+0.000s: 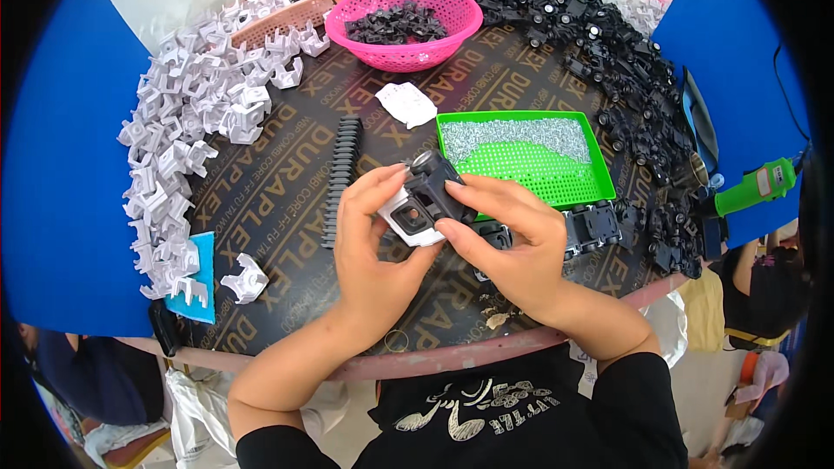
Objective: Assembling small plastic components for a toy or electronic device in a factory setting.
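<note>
White shell [424, 238] and black part [441, 191] sit together, left hand [373, 239] and right hand [521, 239] clamped around them. The white heap [195, 117] and black heap [638, 108] lie unpaired.

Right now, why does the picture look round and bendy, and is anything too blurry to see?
Head view: the fisheye lens darkens the corners and likely bends the table edge; head view: the fingers and the black-and-white piece they hold look clear; head view: the silvery bits in the green tray blend together, too tiny to separate.
</note>
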Demonstrator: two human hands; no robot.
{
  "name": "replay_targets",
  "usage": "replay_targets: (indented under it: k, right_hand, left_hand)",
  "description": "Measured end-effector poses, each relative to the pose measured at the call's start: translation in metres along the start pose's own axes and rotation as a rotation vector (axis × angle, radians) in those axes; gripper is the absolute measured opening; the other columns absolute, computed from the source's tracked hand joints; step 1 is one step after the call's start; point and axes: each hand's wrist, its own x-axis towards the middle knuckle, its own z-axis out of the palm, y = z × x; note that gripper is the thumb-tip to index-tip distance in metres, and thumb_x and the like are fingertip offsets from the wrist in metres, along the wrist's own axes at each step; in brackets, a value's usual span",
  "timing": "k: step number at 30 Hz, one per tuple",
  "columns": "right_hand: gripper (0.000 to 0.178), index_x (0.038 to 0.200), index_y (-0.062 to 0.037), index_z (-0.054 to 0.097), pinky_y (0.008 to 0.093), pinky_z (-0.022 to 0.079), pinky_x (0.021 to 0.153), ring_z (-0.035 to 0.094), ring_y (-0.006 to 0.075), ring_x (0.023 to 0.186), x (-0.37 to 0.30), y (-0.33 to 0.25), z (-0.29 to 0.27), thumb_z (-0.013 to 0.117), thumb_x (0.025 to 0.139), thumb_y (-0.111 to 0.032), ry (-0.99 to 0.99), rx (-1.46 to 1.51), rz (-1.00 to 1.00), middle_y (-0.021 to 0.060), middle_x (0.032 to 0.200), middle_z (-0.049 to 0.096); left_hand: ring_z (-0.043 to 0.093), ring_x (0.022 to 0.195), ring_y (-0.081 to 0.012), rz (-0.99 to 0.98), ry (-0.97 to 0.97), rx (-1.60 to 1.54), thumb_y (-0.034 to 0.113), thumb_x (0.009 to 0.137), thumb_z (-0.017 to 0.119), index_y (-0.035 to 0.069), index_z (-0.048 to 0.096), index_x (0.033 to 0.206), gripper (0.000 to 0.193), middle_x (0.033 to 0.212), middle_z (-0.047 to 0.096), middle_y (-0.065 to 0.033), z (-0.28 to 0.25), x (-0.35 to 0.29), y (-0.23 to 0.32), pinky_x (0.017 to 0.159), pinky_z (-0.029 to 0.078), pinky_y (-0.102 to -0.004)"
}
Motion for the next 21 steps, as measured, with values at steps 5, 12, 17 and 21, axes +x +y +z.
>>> replay_targets:
  k: [5,12,17,21]
  right_hand:
    - [0.034,0.104,-0.0029,0.072,0.0318,0.052,0.083,0.067,0.024,0.095,-0.003,0.001,-0.001,0.08,0.071,-0.006,-0.003,0.142,0.084,0.0181,0.103,0.069]
    - [0.032,0.103,-0.0023,0.072,0.0322,0.052,0.083,0.067,0.0245,0.096,-0.001,0.003,-0.005,0.079,0.072,-0.006,-0.046,0.115,0.108,0.0183,0.1,0.07]
    - [0.032,0.104,-0.0012,0.072,0.0318,0.052,0.083,0.067,0.0247,0.096,-0.001,0.008,-0.005,0.079,0.073,-0.006,-0.064,0.134,0.094,0.019,0.1,0.07]
    - [0.032,0.105,-0.0012,0.071,0.0307,0.052,0.083,0.067,0.0228,0.096,0.004,0.018,-0.011,0.078,0.074,-0.006,-0.163,0.188,0.059,0.0186,0.101,0.07]
  left_hand:
    - [0.046,0.127,-0.0273,0.027,-0.057,0.063,-0.013,0.067,0.073,0.004,0.039,0.129,0.072,0.136,0.038,-0.0173,-0.002,0.0,0.001,0.101,0.046,-0.0366]
    - [0.051,0.12,-0.0262,0.04,0.001,0.095,-0.007,0.067,0.077,0.004,0.05,0.124,0.064,0.13,0.045,-0.0153,0.0,0.0,-0.001,0.091,0.053,-0.0328]
    - [0.053,0.117,-0.0273,0.129,0.003,0.261,-0.006,0.065,0.077,0.005,0.052,0.123,0.064,0.126,0.051,-0.0155,-0.004,0.002,0.0,0.087,0.053,-0.0318]
    - [0.049,0.124,-0.0271,0.023,-0.133,0.129,-0.009,0.069,0.077,0.002,0.044,0.128,0.069,0.138,0.041,-0.0206,-0.007,0.005,0.002,0.098,0.049,-0.0364]
